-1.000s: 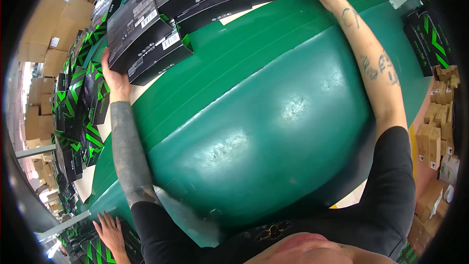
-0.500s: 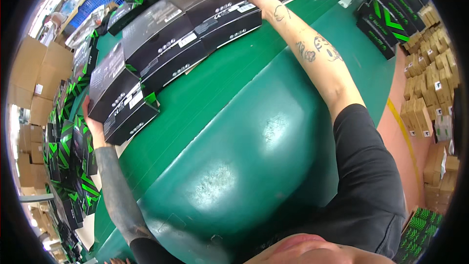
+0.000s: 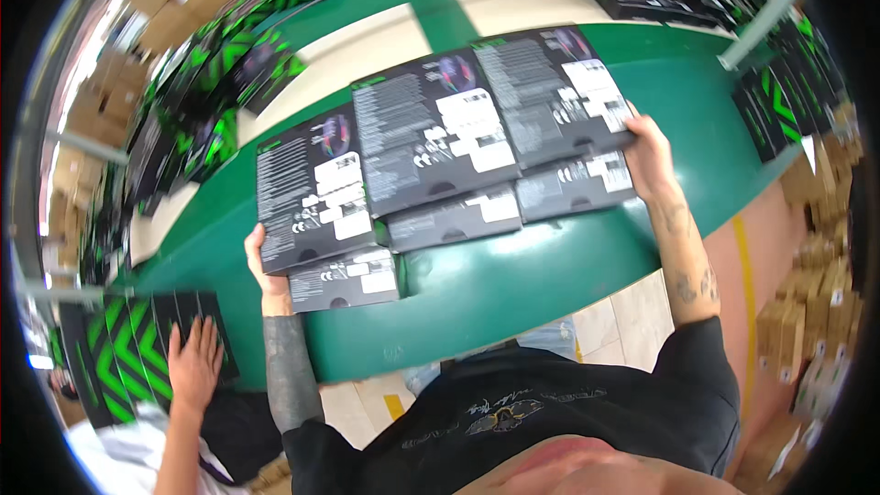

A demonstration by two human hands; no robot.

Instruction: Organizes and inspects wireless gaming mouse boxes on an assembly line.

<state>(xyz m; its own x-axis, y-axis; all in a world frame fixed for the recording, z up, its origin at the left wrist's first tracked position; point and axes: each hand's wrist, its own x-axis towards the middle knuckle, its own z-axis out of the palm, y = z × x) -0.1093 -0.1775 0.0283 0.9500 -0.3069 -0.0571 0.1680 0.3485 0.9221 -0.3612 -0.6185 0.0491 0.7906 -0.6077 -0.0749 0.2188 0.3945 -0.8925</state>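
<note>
A row of black cardboard boxes (image 3: 426, 133), three side by side and stacked two high, spans the space between my hands. White labels and small print cover their upper faces. My left hand (image 3: 266, 266) presses on the outer side of the left stack (image 3: 312, 192), its fingers partly hidden behind it. At the other end, my right hand (image 3: 653, 156) grips the side of the right stack (image 3: 555, 96), with its thumb near the upper edge. The left stack sits slightly apart from the middle one. Whether the row rests on the green table (image 3: 477, 289) or is lifted, I cannot tell.
Beside me at the lower left, another person's hand (image 3: 194, 362) lies on black-and-green boxes (image 3: 128, 348). More boxes (image 3: 197, 101) are piled along the left. Cream strips (image 3: 513, 9) run across the table's far side. Brown cartons (image 3: 793, 312) stand at the right beyond a yellow floor line (image 3: 747, 284).
The row of boxes has come off the far left of the table to a place in front of me, held between both hands. Its labelled faces now show fully. Another person's hand has appeared.
</note>
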